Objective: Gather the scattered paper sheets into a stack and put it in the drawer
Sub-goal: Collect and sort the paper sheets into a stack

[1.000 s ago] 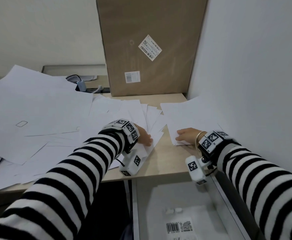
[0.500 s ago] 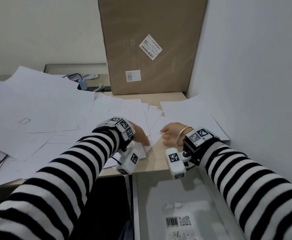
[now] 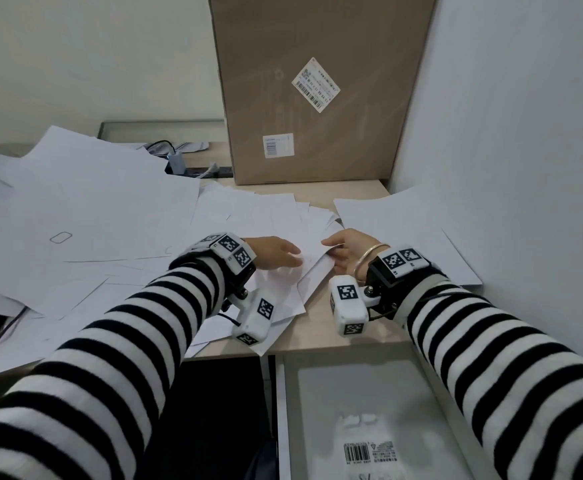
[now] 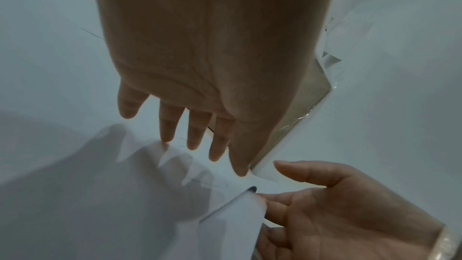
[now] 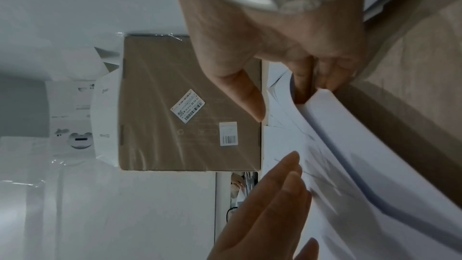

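White paper sheets (image 3: 276, 216) lie fanned out across the middle of the desk (image 3: 345, 332). My left hand (image 3: 278, 254) rests flat on them with its fingers (image 4: 192, 141) straight. My right hand (image 3: 342, 252) is at their right edge. Its fingertips (image 4: 275, 205) are tucked under a lifted edge of the sheets (image 4: 232, 215), and the thumb stands apart above it. A second small pile of sheets (image 3: 397, 230) lies by the right wall. Larger sheets (image 3: 92, 209) cover the left of the desk. The open drawer (image 3: 317, 393) is below the desk's front edge.
A tall cardboard box (image 3: 317, 98) stands at the back of the desk. A power strip with a plug (image 3: 210, 172) lies behind the sheets. A plastic bag with a barcode (image 3: 369, 448) lies in the drawer. A white wall (image 3: 525, 168) closes off the right side.
My right hand has moved left from the pile by the wall to the right edge of the middle sheets, close to my left hand, and has raised that edge. The left hand stays pressed down.
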Demonstrator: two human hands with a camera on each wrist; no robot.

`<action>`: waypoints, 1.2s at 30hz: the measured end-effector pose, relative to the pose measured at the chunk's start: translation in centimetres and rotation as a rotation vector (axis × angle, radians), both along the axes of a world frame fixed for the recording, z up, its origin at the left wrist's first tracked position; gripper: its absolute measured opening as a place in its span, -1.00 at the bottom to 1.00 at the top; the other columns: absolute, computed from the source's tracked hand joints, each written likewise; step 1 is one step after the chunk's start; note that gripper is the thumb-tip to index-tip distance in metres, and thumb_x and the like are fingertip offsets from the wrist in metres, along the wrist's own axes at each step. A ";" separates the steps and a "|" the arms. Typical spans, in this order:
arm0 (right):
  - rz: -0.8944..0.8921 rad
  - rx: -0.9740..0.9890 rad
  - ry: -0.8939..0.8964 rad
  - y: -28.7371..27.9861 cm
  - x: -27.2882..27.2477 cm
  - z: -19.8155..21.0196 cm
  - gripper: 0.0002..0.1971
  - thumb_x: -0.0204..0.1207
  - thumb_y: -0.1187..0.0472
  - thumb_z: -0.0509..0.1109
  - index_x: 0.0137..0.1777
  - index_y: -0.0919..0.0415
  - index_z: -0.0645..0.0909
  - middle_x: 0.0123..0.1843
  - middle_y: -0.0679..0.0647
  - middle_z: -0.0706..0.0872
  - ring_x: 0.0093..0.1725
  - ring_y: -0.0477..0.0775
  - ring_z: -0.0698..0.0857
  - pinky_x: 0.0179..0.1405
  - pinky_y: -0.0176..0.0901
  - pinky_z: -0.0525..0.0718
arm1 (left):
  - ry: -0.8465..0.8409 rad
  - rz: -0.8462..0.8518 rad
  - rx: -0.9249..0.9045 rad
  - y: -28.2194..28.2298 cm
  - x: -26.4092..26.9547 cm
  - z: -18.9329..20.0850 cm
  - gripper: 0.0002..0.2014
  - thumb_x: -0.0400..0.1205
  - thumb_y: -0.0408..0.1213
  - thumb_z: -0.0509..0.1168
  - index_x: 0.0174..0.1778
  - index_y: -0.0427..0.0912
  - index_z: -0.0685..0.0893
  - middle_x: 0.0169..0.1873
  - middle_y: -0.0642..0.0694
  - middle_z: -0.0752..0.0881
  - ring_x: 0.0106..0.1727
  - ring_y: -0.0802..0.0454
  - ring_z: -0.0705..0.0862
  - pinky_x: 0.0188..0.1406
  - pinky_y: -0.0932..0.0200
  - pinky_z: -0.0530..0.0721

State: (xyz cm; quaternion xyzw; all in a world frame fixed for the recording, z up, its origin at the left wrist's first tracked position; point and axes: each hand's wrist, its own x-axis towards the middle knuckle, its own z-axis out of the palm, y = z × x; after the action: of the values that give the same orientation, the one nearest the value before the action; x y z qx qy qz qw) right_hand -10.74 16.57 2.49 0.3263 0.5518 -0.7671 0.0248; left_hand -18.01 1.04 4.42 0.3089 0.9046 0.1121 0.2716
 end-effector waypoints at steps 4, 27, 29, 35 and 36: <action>0.032 -0.138 0.053 -0.1 -0.3 0.5 -0.97 0.55 0.40 0.27 -0.07 0.37 0.53 -0.23 0.15 0.59 -0.30 0.09 0.60 -0.53 -0.16 0.73 | -0.008 0.020 0.001 -0.3 -0.4 -0.3 -0.46 0.72 0.03 0.14 0.62 -0.03 0.29 0.56 -0.02 0.39 0.54 0.00 0.40 0.56 0.09 0.26; 0.096 0.387 -0.168 1.6 -3.2 -1.4 -0.80 0.48 0.09 0.47 -0.12 0.20 0.54 -0.35 0.08 0.59 -0.45 0.03 0.53 -0.46 -0.21 0.47 | -0.061 -0.003 0.009 -0.4 -0.6 -0.6 -0.49 0.72 -0.04 0.14 0.63 0.09 0.26 0.61 0.03 0.30 0.61 0.00 0.28 0.64 -0.01 0.15; 0.103 0.444 -0.184 1.6 -3.3 -1.6 -0.80 0.48 0.13 0.47 -0.19 0.19 0.51 -0.36 0.09 0.57 -0.51 0.02 0.48 -0.53 -0.25 0.44 | -0.074 -0.017 -0.011 -0.2 -0.6 -0.7 -0.49 0.73 -0.04 0.13 0.63 0.11 0.24 0.62 0.03 0.30 0.61 0.00 0.29 0.63 0.02 0.16; 0.117 0.777 -0.072 1.6 -4.0 -2.0 -0.82 0.40 0.30 0.47 -0.03 0.35 0.63 -0.25 0.16 0.66 -0.20 0.18 0.66 -0.20 -0.13 0.64 | -0.003 -0.106 -0.100 0.9 0.1 -0.7 -0.47 0.76 -0.04 0.06 0.67 0.04 0.14 0.66 0.02 0.16 0.65 -0.01 0.19 0.59 0.07 0.12; 0.112 0.800 -0.028 1.6 -4.0 -2.0 -0.82 0.39 0.33 0.46 -0.03 0.37 0.65 -0.20 0.20 0.70 -0.15 0.20 0.68 -0.16 -0.09 0.65 | 0.023 -0.129 -0.123 1.0 0.2 -0.6 -0.45 0.76 -0.01 0.04 0.68 0.03 0.09 0.67 0.03 0.12 0.66 0.00 0.17 0.59 0.08 0.08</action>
State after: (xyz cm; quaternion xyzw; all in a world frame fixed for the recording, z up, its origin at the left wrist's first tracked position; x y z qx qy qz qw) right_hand -14.74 18.14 0.54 0.2899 0.8233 -0.4849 -0.0550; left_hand -17.85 2.04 3.81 0.3502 0.8911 0.0349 0.2865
